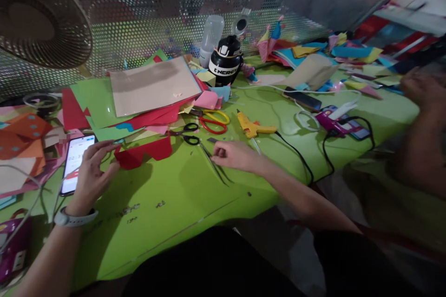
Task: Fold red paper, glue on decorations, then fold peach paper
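Observation:
My left hand (94, 169), with a white band at the wrist, is over the right side of a lit phone (71, 162). Its fingers are apart, and the fingertips reach the left end of a folded red paper piece (144, 152). Nothing is gripped in it. My right hand (230, 155) has its fingers curled together beside the blades of black-handled scissors (191, 139); what it holds, if anything, is hidden. Beyond it lie red and yellow scissor handles (214, 121) and a yellow glue gun (252, 126).
Stacked paper sheets (153, 86) lie at the back, beside a black bottle (226, 62). A fan (42, 18) stands at the left. Cables, a dark phone (302, 99) and a purple device (331, 120) are at the right. Another person's hand (423, 88) is at the right edge.

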Demonstrator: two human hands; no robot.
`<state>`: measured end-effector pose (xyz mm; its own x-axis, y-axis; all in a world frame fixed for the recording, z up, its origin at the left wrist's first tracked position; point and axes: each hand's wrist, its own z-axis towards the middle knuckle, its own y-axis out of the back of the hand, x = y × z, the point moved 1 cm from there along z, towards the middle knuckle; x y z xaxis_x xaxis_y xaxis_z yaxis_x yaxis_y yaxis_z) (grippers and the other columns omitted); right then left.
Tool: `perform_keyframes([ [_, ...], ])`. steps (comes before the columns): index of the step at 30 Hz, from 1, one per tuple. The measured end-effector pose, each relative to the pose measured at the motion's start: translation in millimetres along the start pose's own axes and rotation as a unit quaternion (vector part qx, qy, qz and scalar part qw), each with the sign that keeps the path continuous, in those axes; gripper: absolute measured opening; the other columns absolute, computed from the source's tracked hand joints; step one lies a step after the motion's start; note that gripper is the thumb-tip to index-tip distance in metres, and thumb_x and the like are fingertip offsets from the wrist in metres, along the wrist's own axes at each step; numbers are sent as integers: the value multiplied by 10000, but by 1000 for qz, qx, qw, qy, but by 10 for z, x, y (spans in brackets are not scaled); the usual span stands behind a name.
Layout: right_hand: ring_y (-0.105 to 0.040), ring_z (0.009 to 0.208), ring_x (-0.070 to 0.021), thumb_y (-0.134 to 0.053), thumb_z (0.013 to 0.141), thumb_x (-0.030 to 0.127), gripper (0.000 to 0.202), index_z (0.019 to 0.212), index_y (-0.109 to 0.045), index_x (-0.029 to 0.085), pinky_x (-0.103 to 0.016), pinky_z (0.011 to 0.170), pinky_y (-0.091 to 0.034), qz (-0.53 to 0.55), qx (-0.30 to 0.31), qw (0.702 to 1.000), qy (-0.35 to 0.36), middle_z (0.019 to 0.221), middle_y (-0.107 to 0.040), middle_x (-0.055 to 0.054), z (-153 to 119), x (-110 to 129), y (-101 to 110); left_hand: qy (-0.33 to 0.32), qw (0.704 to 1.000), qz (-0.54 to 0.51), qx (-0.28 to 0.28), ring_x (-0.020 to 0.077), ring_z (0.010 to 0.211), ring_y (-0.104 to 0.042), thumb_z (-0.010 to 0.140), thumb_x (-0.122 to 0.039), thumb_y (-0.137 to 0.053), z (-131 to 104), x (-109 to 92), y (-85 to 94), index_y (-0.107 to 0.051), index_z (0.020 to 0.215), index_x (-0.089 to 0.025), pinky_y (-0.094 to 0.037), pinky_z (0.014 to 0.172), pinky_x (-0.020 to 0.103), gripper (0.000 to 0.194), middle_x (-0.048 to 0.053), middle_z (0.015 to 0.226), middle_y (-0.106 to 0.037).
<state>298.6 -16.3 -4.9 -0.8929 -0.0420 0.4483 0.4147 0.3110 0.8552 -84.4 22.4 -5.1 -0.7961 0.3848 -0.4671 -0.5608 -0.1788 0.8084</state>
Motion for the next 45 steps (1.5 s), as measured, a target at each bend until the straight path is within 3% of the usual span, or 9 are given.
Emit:
perform_keyframes([
  [6, -631, 1069, -299, -509, 850, 132, 321, 1148, -626, 162, -382, 841, -491, -215, -163, 963, -23, 1153, -690, -151, -117, -650, 393, 22, 999, 4, 49, 331, 1116, -601, 785, -384, -536, 6, 166, -77, -687, 945, -199, -498, 923, 486, 287, 126, 1198, -664],
  [10, -590, 1135, -339, -516, 803, 86, 465, 1264, -570, 117, -422, 889, -472, -338, -130, 931, -41, 1311, -606, -191, -86, -1040, 443, 7, 998, -19, 58, 306, 1078, -608, 796, -403, -562, 14, 159, -55, -684, 883, -199, -493, 930, 456, 253, 117, 1160, -654],
  [15, -615, 1079, -297, -510, 828, 114, 388, 1206, -598, 127, -369, 864, -477, -308, -94, 946, -40, 1216, -648, -169, 17, -1179, 407, -4, 998, 49, 47, 331, 1031, -576, 817, -496, -555, 14, 109, 20, -723, 966, -175, -489, 859, 470, 391, 139, 1054, -616],
  [19, -606, 1093, -312, -561, 810, 180, 393, 1196, -600, 120, -376, 862, -483, -289, -80, 953, -38, 1223, -623, -172, 64, -1235, 455, 58, 985, -41, 156, 219, 740, -610, 818, -531, -615, 3, 170, 8, -665, 1130, -192, -484, 611, 311, 464, 64, 874, -660],
  [22, -613, 1070, -314, -590, 790, 226, 391, 1172, -606, 145, -373, 816, -489, -275, -81, 957, -41, 1207, -620, -166, 77, -1291, 482, 56, 970, -106, 212, 171, 607, -580, 803, -531, -647, -8, 185, 5, -656, 975, -201, -445, 540, 262, 372, 13, 719, -649],
  [29, -646, 947, -316, -679, 688, 266, 357, 1028, -613, 182, -381, 751, -485, -126, -181, 972, -86, 1135, -671, -165, -16, -1412, 481, 33, 947, -151, 282, 160, 692, -613, 845, -498, -648, -55, 34, 80, -633, 906, -191, -480, 623, 262, 313, 15, 782, -663],
  [36, -573, 658, -181, -733, 668, 347, 313, 902, -575, 209, -307, 580, -444, 158, -357, 919, -58, 836, -654, -59, -197, -1126, 530, 61, 933, -169, 312, 193, 809, -686, 788, -489, -714, -86, 47, -21, -584, 1158, -199, -551, 701, 316, 488, 70, 1007, -715],
  [41, -446, 534, -119, -785, 690, 429, 316, 847, -641, 195, -280, 487, -345, 314, -309, 898, -9, 671, -562, 16, -199, -539, 387, 43, 933, -149, 324, 179, 751, -677, 802, -473, -707, -98, 37, -40, -603, 1117, -179, -535, 664, 295, 443, 59, 922, -717],
  [45, -506, 578, -131, -783, 688, 444, 324, 815, -600, 209, -263, 518, -395, 258, -283, 921, 66, 713, -600, 9, -79, -227, 251, 34, 935, -156, 318, 189, 767, -678, 826, -475, -692, -118, -4, 1, -593, 1137, -179, -536, 671, 303, 440, 62, 929, -714],
])
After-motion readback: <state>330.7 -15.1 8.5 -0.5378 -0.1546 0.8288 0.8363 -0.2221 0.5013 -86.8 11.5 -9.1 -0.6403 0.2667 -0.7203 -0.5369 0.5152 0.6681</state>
